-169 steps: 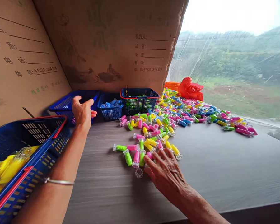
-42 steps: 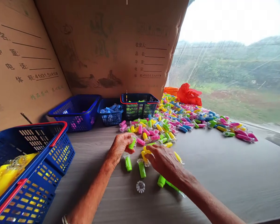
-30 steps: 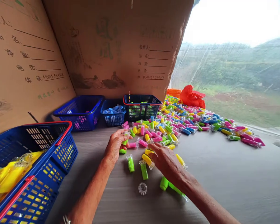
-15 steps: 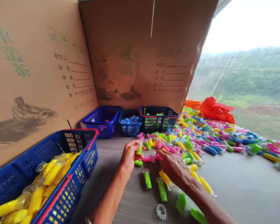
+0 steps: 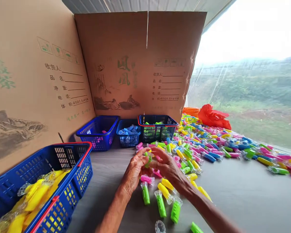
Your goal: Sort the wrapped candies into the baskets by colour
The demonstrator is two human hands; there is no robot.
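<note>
Over the counter (image 5: 244, 197), the 2 hands come together in front of the person, close enough to nearly meet. The left hand (image 5: 135, 170) is curled, its fingers (image 5: 142, 155) wrapped around a lime-green plastic tube (image 5: 147, 160) with a clear ridged cap, pinching it upright. The right hand (image 5: 166, 168) arches across from the other side, fingers bent in toward that tube, and whatever its fingertips may be gripping is too hidden to tell.

Just below the hands, 6 loose tubes lie on the counter: a pink tube (image 5: 146, 179), a yellow tube (image 5: 165, 191) and 3 green tubes (image 5: 160, 204) among them. A lone clear ring (image 5: 160, 227) sits at the bottom edge of the view.

Beyond them spreads a large pile of pink, yellow, green and blue tubes (image 5: 208, 150). To the left sits a blue basket with red handles (image 5: 63, 152), holding yellow tubes (image 5: 36, 197). Further back, 3 small baskets (image 5: 157, 132) stand in a row against an upright cardboard box (image 5: 140, 64), and a red plastic bag (image 5: 213, 116) lies behind the pile.
</note>
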